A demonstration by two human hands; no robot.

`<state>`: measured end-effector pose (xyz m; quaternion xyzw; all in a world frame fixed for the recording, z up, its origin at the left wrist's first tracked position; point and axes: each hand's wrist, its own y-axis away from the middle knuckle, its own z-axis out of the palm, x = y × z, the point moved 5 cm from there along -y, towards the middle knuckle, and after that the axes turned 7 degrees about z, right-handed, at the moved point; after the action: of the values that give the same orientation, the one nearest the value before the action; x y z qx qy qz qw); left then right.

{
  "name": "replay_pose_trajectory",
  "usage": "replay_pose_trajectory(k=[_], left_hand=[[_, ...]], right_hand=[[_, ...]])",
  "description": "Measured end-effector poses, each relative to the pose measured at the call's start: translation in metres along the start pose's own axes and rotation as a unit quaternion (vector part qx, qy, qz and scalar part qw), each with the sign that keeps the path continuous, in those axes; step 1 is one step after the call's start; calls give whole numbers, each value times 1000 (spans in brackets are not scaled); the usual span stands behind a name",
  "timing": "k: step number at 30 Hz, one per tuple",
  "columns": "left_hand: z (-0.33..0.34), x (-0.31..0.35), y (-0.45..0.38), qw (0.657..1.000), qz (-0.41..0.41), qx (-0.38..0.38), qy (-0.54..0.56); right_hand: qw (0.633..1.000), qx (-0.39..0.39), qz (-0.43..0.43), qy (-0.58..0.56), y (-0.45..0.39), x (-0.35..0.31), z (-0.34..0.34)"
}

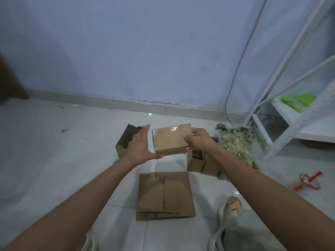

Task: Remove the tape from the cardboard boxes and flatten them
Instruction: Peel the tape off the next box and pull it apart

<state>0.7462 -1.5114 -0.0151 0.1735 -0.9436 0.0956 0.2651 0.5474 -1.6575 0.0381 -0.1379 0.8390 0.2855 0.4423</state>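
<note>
A small taped cardboard box [169,140] is held in the air above the floor, with glossy clear tape across its top. My right hand [196,140] grips its right end, fingers curled over the top. My left hand [140,144] is just left of the box, fingers straight and spread, thumb reaching under its lower left corner. A stack of flattened boxes [165,195] lies on the floor below my arms. More small boxes [203,163] stand under my right wrist. An opened box with torn flaps [126,140] stands behind my left hand.
A heap of crumpled clear tape [237,144] lies right of the boxes, by a white metal shelf [290,113] holding a green packet [297,101]. A red-and-white object [309,181] lies on the white tiles at right. My shoe [229,212] is at lower right. A cable [235,78] hangs down the wall.
</note>
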Motion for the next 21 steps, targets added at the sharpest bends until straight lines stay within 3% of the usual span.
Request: replay_pose_trajectory(k=[5, 7, 9, 10, 12, 14, 17, 21], left_hand=[[-73, 43, 16, 991, 129, -39, 19], [-98, 59, 22, 986, 161, -46, -24], [-115, 70, 26, 974, 176, -58, -128], [-121, 74, 28, 964, 183, -64, -184], [-125, 85, 36, 946, 200, -71, -245], [-126, 98, 49, 942, 224, -58, -245], [-125, 108, 66, 937, 267, -45, -223], [-132, 86, 82, 942, 269, -37, -197]], right_hand=[[974, -139, 63, -168, 45, -8, -14], [991, -96, 53, -82, 57, -13, -24], [995, -12, -26, 98, 70, -25, -34], [982, 0, -97, 165, 81, -37, -34], [940, -47, -226, 252, 107, -55, -20], [910, -74, -289, 287, 125, -64, -5], [893, -41, -324, 309, 135, -61, 4], [919, -52, -294, 256, 139, -38, -16]])
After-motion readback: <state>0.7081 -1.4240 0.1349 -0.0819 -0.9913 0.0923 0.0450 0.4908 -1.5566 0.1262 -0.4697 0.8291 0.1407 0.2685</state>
